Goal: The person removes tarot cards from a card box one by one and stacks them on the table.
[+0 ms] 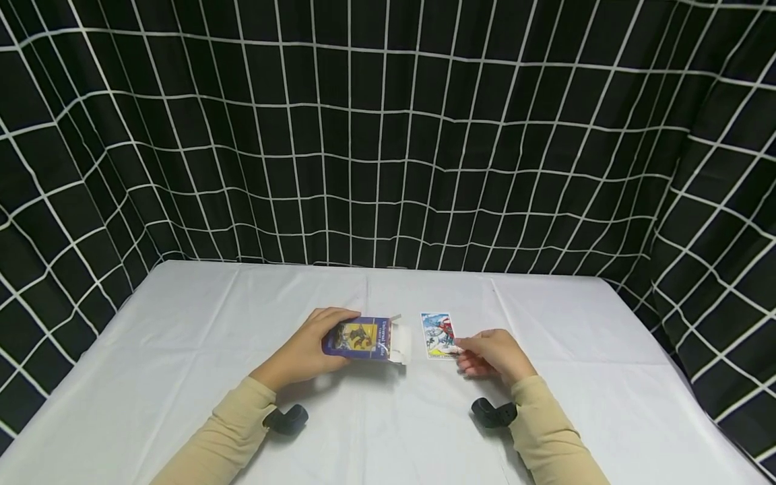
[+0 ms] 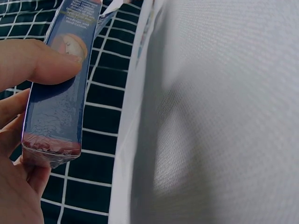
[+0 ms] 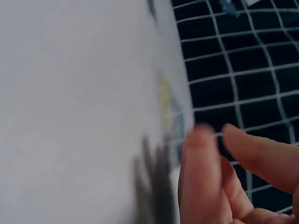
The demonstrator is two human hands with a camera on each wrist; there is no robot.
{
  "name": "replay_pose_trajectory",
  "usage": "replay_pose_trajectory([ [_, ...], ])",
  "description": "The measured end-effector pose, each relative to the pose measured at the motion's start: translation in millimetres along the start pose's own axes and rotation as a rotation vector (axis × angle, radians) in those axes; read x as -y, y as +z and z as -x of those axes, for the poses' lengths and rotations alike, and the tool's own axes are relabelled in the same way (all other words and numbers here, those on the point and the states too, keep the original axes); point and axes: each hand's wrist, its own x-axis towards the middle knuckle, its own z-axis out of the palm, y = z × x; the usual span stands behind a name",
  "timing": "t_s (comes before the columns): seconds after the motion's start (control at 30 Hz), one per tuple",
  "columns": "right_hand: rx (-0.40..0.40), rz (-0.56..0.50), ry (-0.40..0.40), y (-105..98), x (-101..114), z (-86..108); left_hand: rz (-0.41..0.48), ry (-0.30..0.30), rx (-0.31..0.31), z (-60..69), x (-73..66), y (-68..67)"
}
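My left hand [image 1: 309,353] grips a blue tarot card box [image 1: 354,338] with a yellow picture panel, thumb on one narrow side and fingers on the opposite one. The box lies sideways just over the cloth, its white end flap [image 1: 400,342] folded out toward the right. A colourful tarot card [image 1: 436,331] lies face up on the table, a short distance right of that flap. My right hand [image 1: 494,357] is at the card's lower right edge. In the right wrist view its thumb and forefinger are apart, with nothing between them. How much the box contains is hidden.
A white cloth covers the table [image 1: 388,431]. Behind it and at both sides hangs a black curtain [image 1: 388,135] with a white grid. Each wrist bears a dark strapped device, one on the left [image 1: 287,419] and one on the right [image 1: 492,412].
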Motion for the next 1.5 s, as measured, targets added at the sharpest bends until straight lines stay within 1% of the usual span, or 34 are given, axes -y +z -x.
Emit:
replay_pose_trajectory([
  [0.1, -0.065, -0.017, -0.093, 6, 10, 8.1, -0.003, 0.002, 0.001, 0.8, 0.6, 0.3],
  [0.17, -0.084, -0.031, -0.156, 13, 18, 13.6, 0.000, -0.001, 0.001, 0.9, 0.3, 0.0],
  [0.3, -0.075, -0.067, -0.243, 27, 29, 21.9, 0.007, -0.013, 0.001, 0.4, 0.1, -0.7],
  [0.4, -0.066, -0.072, -0.273, 34, 32, 24.3, 0.004, -0.010, 0.008, -0.1, 0.3, -0.3],
  [0.63, -0.063, -0.099, -0.277, 44, 32, 24.4, 0.010, -0.003, 0.011, 0.9, 1.9, 2.1],
  [0.73, -0.049, -0.096, -0.282, 48, 33, 25.0, 0.002, 0.006, 0.014, 0.7, 1.8, 3.0],
  [0.9, -0.033, -0.092, -0.296, 57, 36, 26.1, -0.001, 0.000, 0.019, 0.5, -0.2, 3.1],
  [1.03, -0.021, -0.095, -0.285, 67, 36, 25.6, 0.002, 0.002, 0.014, 0.8, -1.4, 3.0],
  [1.17, -0.008, -0.127, -0.261, 75, 34, 22.8, -0.008, 0.012, 0.010, 0.4, -0.6, 3.4],
  [1.3, -0.017, -0.134, -0.257, 77, 32, 21.8, -0.018, 0.016, 0.008, -0.1, -0.7, 4.8],
  [1.5, -0.013, -0.138, -0.269, 79, 32, 22.9, -0.006, 0.029, 0.005, 0.3, -1.4, 6.4],
])
